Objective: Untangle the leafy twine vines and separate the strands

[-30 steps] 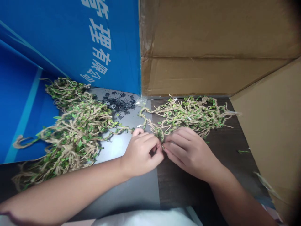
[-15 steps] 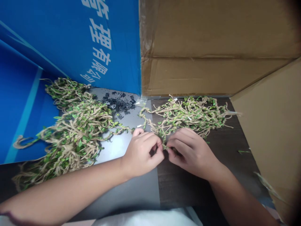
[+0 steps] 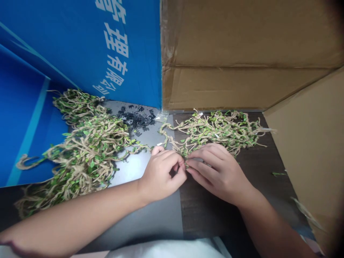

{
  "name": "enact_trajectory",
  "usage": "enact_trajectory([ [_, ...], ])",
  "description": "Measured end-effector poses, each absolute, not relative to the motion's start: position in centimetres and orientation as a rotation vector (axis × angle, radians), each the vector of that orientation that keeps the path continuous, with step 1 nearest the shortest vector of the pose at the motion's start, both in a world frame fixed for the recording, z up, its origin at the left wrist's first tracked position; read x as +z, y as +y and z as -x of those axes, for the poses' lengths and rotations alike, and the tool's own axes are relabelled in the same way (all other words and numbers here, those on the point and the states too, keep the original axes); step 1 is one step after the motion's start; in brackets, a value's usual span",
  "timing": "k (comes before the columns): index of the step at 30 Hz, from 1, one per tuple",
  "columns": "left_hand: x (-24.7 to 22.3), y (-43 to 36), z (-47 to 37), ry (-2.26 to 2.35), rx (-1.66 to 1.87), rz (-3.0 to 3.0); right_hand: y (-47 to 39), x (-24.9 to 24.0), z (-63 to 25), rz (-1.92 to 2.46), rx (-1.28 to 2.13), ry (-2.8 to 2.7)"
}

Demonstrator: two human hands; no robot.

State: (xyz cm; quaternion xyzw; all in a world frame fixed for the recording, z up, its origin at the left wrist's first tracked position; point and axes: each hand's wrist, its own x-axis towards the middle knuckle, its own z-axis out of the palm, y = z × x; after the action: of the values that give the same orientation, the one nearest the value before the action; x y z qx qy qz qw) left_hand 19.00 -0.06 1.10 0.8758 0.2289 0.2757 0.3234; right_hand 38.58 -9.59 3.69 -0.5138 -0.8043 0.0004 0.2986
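My left hand point(image 3: 163, 173) is closed in a pinch on a strand of leafy twine point(image 3: 166, 138), a tan cord with small green leaves. Fingertip to fingertip with it, my right hand point(image 3: 215, 172) pinches the same leafy twine; the exact spot between them is mostly hidden by the fingers. Behind the right hand lies a pile of leafy twine point(image 3: 223, 129) on the dark tabletop. To the left, a larger heap of leafy twine point(image 3: 91, 143) spreads up against the blue panel, and one strand runs from it to my left hand.
Small black plastic bits point(image 3: 137, 117) lie scattered at the back of the grey mat point(image 3: 161, 215). A blue panel point(image 3: 80, 43) with white characters stands at left, a brown cardboard wall point(image 3: 242, 86) at the back and another cardboard panel point(image 3: 317, 143) at right. A loose green sprig point(image 3: 278, 174) lies near the right edge.
My right hand has moved slightly left, its fingertips now closer to the left hand's. The left hand stays nearly still, and the heaps lie as before.
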Motion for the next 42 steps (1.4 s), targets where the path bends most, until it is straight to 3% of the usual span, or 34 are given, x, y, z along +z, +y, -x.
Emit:
enact_trajectory([
  [5, 1.08, 0.03, -18.98, 0.617, 0.72, -2.287, -9.5, 3.48, -38.62, 1.382, 0.105, -2.088],
  [13, 0.95, -0.04, -18.86, 0.565, 0.751, -2.266, -9.64, 4.15, -38.78, 1.38, 0.693, -1.863],
  [25, 0.93, 0.03, -19.04, 0.561, 0.763, -2.256, -9.42, 3.46, -38.77, 1.439, 0.443, -1.911],
  [35, 0.86, 0.13, -18.88, 0.545, 0.758, -2.236, -9.46, 3.91, -38.64, 1.187, 0.929, -1.63],
  [42, 1.01, 0.14, -18.97, 0.552, 0.752, -2.239, -9.48, 3.76, -38.58, 1.423, 0.725, -1.83],
])
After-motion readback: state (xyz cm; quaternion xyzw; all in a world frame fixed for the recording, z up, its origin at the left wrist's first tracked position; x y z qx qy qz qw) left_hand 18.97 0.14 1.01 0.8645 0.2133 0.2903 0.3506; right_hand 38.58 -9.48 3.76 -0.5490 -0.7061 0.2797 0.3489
